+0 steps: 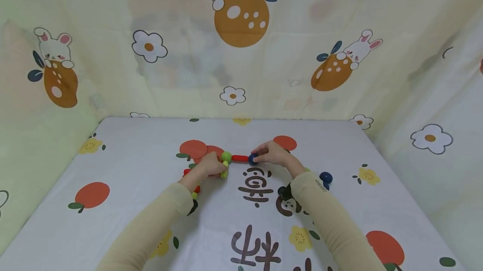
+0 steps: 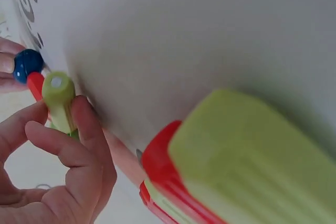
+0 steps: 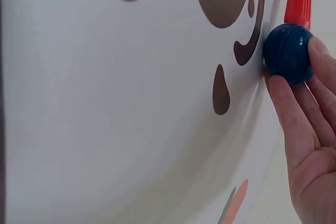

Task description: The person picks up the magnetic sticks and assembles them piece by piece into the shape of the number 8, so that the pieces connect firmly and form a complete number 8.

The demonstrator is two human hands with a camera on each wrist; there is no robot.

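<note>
In the head view my left hand [image 1: 207, 165] pinches a yellow-green rod [image 1: 224, 171] that meets a green ball [image 1: 226, 156]. A red rod [image 1: 240, 158] links this ball to a dark blue ball [image 1: 253, 159], held between the thumb and fingers of my right hand [image 1: 274, 154]. The left wrist view shows the yellow-green rod [image 2: 62, 109] end-on, its tip pale, between the thumb and fingers. Seen from the right wrist, the blue ball [image 3: 289, 53] sits against the red rod [image 3: 298, 3], with fingertips around it.
Loose red rods [image 2: 160, 150] and yellow-green rods [image 2: 252, 156] lie beside my left wrist, partly hidden by the arm in the head view. Another blue ball [image 1: 326, 177] and a blue piece rest right of my right forearm. A patterned cloth [image 1: 124, 229] covers the table; curtains surround it.
</note>
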